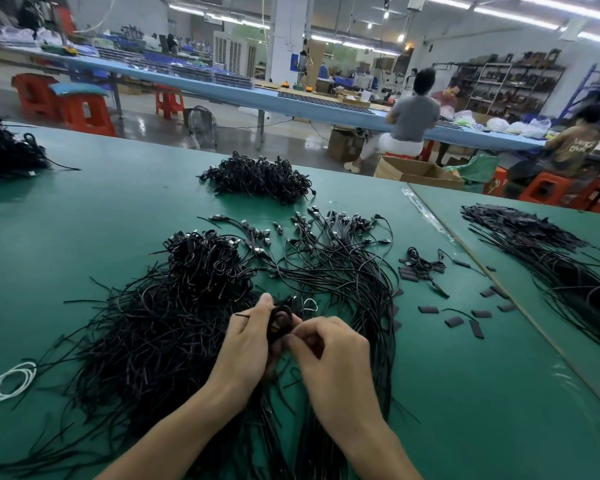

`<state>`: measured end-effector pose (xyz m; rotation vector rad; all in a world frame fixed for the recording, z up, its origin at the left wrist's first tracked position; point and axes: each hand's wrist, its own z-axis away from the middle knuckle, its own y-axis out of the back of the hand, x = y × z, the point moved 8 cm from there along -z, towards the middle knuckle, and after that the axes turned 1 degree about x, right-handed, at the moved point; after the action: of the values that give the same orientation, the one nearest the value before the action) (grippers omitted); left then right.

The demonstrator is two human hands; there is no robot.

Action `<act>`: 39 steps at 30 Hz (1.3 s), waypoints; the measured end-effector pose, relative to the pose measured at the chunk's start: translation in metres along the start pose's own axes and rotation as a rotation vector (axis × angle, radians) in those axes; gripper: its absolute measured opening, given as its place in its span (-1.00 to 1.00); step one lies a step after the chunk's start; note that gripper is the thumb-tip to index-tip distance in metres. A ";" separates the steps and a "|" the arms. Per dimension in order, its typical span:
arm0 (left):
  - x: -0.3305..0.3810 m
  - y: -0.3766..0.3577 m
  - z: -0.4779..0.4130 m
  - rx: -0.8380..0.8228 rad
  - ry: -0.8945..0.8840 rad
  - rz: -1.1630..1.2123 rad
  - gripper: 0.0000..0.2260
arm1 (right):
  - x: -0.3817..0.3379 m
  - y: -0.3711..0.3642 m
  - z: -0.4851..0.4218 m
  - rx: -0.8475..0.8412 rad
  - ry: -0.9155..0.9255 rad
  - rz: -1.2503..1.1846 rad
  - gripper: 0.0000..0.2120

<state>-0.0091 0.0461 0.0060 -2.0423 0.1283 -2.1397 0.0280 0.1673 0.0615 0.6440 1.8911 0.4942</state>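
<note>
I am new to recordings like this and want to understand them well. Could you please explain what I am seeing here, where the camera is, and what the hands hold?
There is no machine here: a person works with bare hands. The single picture comes from a camera worn on the person's head, looking forward and down. The left hand and the right hand together hold a small coiled black cable, fingers curled around it. Under them, on the green table, lies a big heap of loose black cables. Further away are cables with plugs spread out, a pile of bundled cables, short black sleeve pieces and a white coil. Other workers sit behind.
</note>
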 end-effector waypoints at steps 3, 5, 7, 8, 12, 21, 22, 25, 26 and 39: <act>-0.001 0.002 -0.003 0.003 0.040 0.026 -0.47 | -0.015 -0.007 0.006 -0.090 0.138 0.098 -0.93; 0.000 0.002 -0.002 -0.031 0.048 0.036 -0.48 | -0.028 -0.010 0.010 -0.125 0.301 0.263 -0.94; -0.002 -0.002 0.000 -0.111 0.088 0.014 -0.52 | -0.042 -0.013 0.013 -0.157 0.476 0.443 -0.91; -0.005 -0.006 0.001 -0.168 0.135 -0.007 -0.54 | -0.046 -0.014 0.014 -0.172 0.537 0.504 -0.89; -0.023 -0.010 0.015 -0.331 0.363 -0.108 -0.61 | -0.056 -0.008 0.010 -0.233 0.672 0.560 -0.97; -0.019 -0.020 0.024 -0.421 0.425 -0.017 -0.37 | -0.031 0.006 -0.012 -0.353 0.305 0.277 -0.94; -0.017 -0.023 0.027 -0.473 0.400 -0.050 -0.37 | -0.026 0.006 -0.014 -0.372 0.256 0.258 -0.94; -0.009 -0.028 0.033 -0.604 0.266 -0.222 -0.55 | -0.014 0.007 -0.016 -0.438 0.154 0.209 -0.93; -0.005 -0.030 0.035 -0.666 0.205 -0.266 -0.69 | -0.011 0.007 -0.015 -0.457 0.138 0.212 -0.91; -0.009 -0.037 0.037 -0.764 0.144 -0.485 -0.95 | -0.011 0.006 -0.004 -0.435 0.254 0.331 -0.91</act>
<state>0.0251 0.0868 0.0060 -2.4946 0.6131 -2.8588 0.0289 0.1646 0.0745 0.6228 1.8274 1.2113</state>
